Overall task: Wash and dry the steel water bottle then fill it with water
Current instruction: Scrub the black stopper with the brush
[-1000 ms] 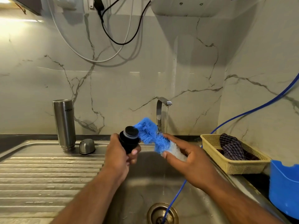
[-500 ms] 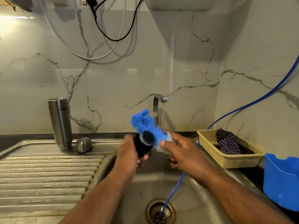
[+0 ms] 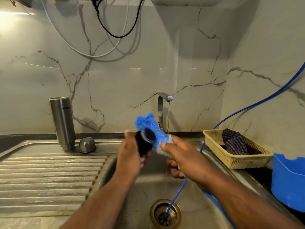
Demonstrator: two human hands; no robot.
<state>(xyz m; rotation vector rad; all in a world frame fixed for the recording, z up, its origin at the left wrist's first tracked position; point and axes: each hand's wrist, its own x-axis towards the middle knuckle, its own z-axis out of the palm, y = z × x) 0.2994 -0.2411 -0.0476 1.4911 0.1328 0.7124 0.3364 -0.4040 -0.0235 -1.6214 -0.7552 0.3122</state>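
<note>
**Desk:** Where's the bottle right now?

**Me:** I see the steel bottle [image 3: 62, 121] standing mouth-down at the back of the ribbed drainboard [image 3: 49, 176], far left and well apart from both my hands. Its domed steel cap [image 3: 87, 145] sits just beside it on the right.

**Desk:** And the hands?

**Me:** Both are up over the sink [image 3: 140, 192], close together. My left hand [image 3: 130, 156] is wrapped round the black stopper [image 3: 145, 142], with its grey-ringed end tilted up and to the right. My right hand [image 3: 184, 156] pinches the blue scrubber [image 3: 148, 126] between thumb and fingers. The blue frill lies right against that end of the stopper. The part of the scrubber inside my grip looks whitish.

**Desk:** Water?

**Me:** Yes, a thin stream drops from the tap [image 3: 162, 106] just behind the scrubber and falls past my right hand into the basin.

**Desk:** Anything else around?

**Me:** A blue hose [image 3: 247, 109] comes down along the right wall, crosses the sink's edge and ends in the drain [image 3: 165, 214]. On the counter [image 3: 259, 175] to the right, a yellow basket [image 3: 236, 161] holds a checked cloth [image 3: 234, 142]. A blue tub [image 3: 288, 182] stands near it at the edge of my view.
</note>
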